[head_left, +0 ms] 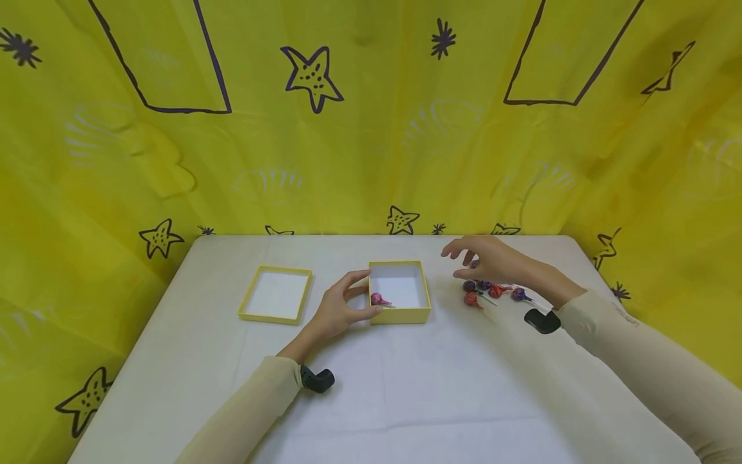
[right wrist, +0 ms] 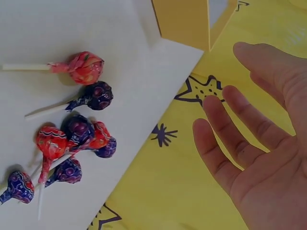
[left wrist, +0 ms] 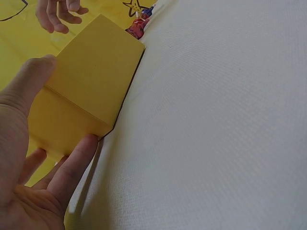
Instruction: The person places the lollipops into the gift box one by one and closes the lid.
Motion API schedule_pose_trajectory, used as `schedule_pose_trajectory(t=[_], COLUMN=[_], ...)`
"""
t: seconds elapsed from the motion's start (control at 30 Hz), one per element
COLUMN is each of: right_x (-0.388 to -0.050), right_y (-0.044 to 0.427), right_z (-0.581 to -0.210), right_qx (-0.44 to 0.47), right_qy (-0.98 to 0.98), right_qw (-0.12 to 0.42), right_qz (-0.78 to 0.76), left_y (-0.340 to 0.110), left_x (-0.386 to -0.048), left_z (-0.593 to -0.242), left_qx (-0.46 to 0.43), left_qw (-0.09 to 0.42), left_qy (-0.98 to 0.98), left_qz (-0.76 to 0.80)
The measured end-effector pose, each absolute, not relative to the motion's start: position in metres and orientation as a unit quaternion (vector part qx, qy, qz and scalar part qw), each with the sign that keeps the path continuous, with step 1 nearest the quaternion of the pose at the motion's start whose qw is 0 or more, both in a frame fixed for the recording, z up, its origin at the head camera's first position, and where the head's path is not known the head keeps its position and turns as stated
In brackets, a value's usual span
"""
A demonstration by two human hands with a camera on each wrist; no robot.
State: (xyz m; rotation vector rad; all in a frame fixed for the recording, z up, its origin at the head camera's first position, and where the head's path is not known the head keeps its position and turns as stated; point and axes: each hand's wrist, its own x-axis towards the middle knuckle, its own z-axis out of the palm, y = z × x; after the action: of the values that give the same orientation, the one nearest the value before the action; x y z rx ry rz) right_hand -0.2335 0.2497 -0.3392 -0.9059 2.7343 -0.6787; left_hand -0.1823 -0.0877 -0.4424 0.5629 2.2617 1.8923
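Lollipops (right wrist: pixel 51 143) with red and dark purple wrappers lie in a loose group on the white table (head_left: pixel 348 412), to the right of the yellow box (head_left: pixel 401 316). Right hand (head_left: pixel 497 261) is above this group, near to the lollipops but not touching them; its fingers are a little bent and apart from each other, and they hold nothing.

Left hand (head_left: pixel 337 308) holds the box at its left side. Its thumb lies at the front wall, and the other fingers are placed against the left wall, so the hand is clamped on this corner. The box stands flat on the table, and its inside is white. One pink-purple lollipop (head_left: pixel 377 299) lies inside it, in the front left corner.

Farther to the left, well apart from the box, lies the shallow lid (head_left: pixel 275 294) with white inside upward. Behind the table hangs a yellow curtain (head_left: pixel 365 148) with drawn starfish.
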Motion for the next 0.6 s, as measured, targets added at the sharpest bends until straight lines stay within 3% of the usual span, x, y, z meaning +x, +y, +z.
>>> schedule_pose_trajectory(t=[0.6], right_x=[-0.219], right_y=[0.279], right_z=[-0.373], right_qx=[-0.278], right_qy=[0.927], right_qw=[0.076], right_qz=[-0.242], left_y=[-0.088], left_x=[-0.183], left_z=[-0.445], left_qx=[0.181], left_qw=[0.072], left_qy=[0.752], left_qz=[0.63])
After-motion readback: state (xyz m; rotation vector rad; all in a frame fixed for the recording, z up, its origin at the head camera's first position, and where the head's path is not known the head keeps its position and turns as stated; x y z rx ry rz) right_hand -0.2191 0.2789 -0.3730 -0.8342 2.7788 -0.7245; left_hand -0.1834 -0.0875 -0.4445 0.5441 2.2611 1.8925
